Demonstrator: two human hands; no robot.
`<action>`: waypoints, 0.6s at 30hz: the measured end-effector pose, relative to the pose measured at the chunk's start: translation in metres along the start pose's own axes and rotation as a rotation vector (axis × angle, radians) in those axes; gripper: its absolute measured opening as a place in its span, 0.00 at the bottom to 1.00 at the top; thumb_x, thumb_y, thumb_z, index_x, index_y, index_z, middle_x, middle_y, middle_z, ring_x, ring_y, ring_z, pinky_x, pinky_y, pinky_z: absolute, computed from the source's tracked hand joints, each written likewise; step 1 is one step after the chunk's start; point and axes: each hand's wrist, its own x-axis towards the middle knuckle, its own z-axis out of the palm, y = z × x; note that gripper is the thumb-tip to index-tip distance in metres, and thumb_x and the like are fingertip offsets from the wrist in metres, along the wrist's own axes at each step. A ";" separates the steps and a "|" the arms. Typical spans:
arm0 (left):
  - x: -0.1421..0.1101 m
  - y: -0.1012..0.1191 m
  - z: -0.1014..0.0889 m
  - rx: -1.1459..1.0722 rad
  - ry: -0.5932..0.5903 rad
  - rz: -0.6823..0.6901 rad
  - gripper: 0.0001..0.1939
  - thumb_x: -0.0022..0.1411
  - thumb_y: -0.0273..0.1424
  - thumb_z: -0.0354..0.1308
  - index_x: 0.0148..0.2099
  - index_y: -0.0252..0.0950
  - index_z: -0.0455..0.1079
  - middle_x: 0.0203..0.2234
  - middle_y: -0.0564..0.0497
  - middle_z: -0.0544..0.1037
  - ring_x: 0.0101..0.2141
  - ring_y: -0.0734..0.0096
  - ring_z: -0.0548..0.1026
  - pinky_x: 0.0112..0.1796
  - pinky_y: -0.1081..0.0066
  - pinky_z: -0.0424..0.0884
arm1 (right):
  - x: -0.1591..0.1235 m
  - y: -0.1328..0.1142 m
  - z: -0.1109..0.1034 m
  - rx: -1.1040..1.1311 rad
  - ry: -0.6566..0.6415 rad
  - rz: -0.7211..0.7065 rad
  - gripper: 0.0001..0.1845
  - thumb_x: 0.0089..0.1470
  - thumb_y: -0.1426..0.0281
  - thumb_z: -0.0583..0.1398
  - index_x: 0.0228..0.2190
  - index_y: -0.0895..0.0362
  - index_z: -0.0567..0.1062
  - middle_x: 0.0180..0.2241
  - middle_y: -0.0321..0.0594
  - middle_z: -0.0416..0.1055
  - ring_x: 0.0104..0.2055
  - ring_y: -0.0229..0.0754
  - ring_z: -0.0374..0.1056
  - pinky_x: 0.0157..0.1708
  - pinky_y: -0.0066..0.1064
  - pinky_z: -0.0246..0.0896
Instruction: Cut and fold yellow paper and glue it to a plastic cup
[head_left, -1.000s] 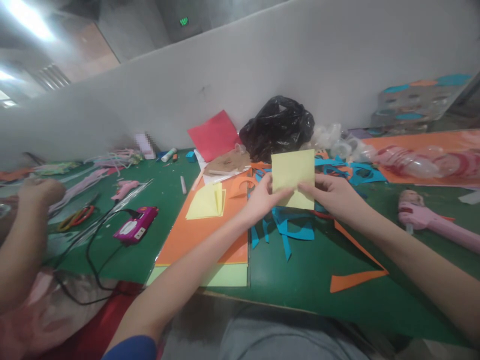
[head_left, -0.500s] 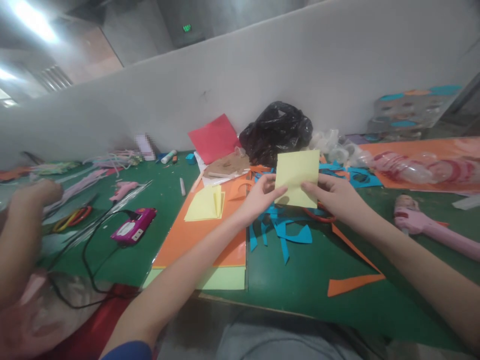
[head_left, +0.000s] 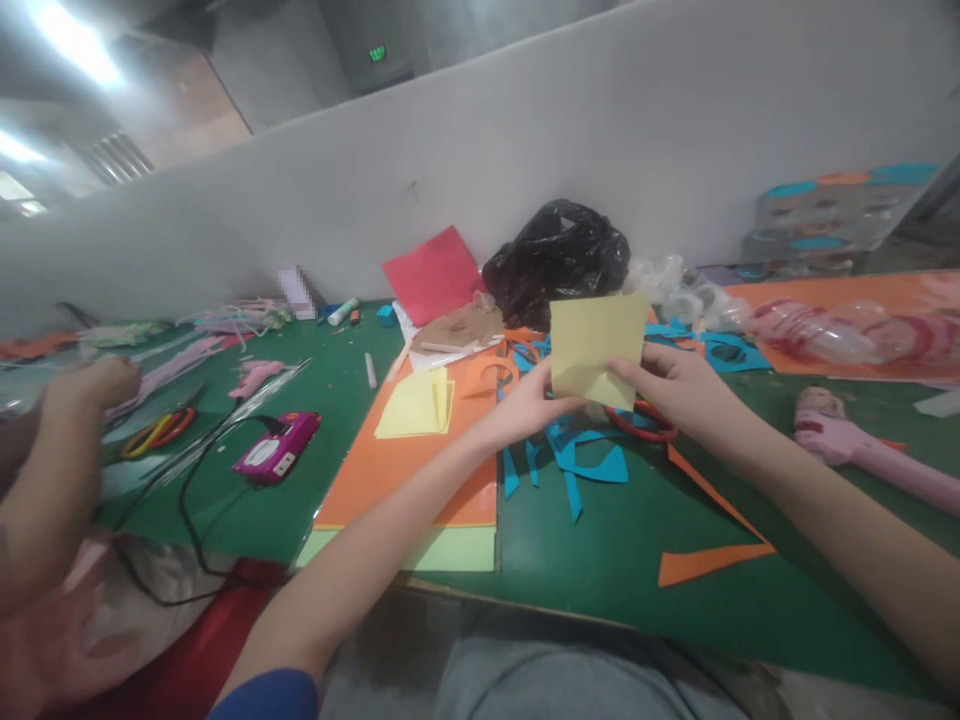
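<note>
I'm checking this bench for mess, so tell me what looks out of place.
Blue scraps lie in a loose tangle below the yellow sheet held by the left hand and right hand. A V-shaped orange offcut lies nearer the front of the table. Both look strewn.

Short blue left sleeve [head_left: 268,697] and grey lower clothing [head_left: 540,670].

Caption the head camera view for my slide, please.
Left hand and right hand hold up yellow paper above a green table strewn with blue scraps.
</note>
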 end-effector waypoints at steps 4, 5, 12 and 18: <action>0.000 0.001 -0.009 -0.035 -0.053 0.004 0.36 0.52 0.23 0.59 0.64 0.40 0.63 0.65 0.43 0.67 0.62 0.51 0.68 0.59 0.55 0.67 | 0.000 0.000 -0.002 -0.064 0.030 0.024 0.22 0.51 0.52 0.66 0.38 0.57 0.81 0.39 0.45 0.81 0.39 0.51 0.76 0.38 0.39 0.73; -0.001 0.003 -0.010 -0.076 -0.063 0.016 0.37 0.51 0.23 0.58 0.65 0.40 0.63 0.66 0.44 0.66 0.63 0.51 0.66 0.60 0.55 0.65 | 0.000 0.000 -0.002 -0.063 0.022 0.014 0.21 0.51 0.52 0.65 0.38 0.57 0.81 0.39 0.45 0.81 0.39 0.51 0.76 0.37 0.39 0.72; -0.003 0.020 -0.001 -0.203 0.085 0.038 0.24 0.60 0.37 0.63 0.58 0.38 0.69 0.59 0.43 0.74 0.58 0.53 0.71 0.57 0.57 0.67 | -0.004 -0.009 0.001 -0.124 -0.071 0.013 0.21 0.51 0.50 0.64 0.33 0.57 0.80 0.29 0.41 0.77 0.29 0.44 0.70 0.27 0.33 0.66; -0.001 0.014 -0.004 -0.174 0.295 0.003 0.16 0.62 0.43 0.62 0.47 0.37 0.74 0.42 0.47 0.82 0.39 0.66 0.79 0.42 0.68 0.73 | -0.005 -0.002 0.006 -0.152 -0.067 -0.092 0.22 0.58 0.53 0.59 0.45 0.57 0.75 0.39 0.46 0.76 0.39 0.50 0.72 0.36 0.40 0.70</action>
